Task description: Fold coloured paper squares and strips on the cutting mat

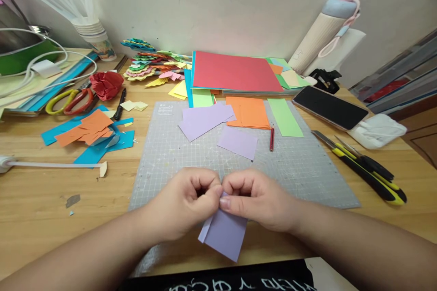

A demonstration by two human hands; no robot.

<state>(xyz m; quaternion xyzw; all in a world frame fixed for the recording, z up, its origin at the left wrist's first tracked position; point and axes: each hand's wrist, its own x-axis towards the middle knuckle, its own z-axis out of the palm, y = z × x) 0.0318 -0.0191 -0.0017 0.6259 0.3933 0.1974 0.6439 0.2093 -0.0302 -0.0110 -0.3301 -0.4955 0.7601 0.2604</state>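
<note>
Between my two hands is a piece of purple paper (227, 234), with a narrow fold running along its left edge. My left hand (194, 198) pinches its upper end with thumb and curled fingers. Right beside it, my right hand (254, 198) presses its thumb flat on the same end, fingers curled behind. The paper's lower part hangs free toward me, over the front of the grey cutting mat (164, 145). Beyond my hands lie a purple paper rectangle (238, 142) and overlapping purple pieces (206, 120).
Behind are orange paper squares (251, 112), a green strip (285, 117), a red pencil stub (271, 139) and a red sheet (235, 70). At right lie a box cutter (362, 168) and a phone (330, 107). Scissors (73, 100) and orange scraps (87, 129) are at left.
</note>
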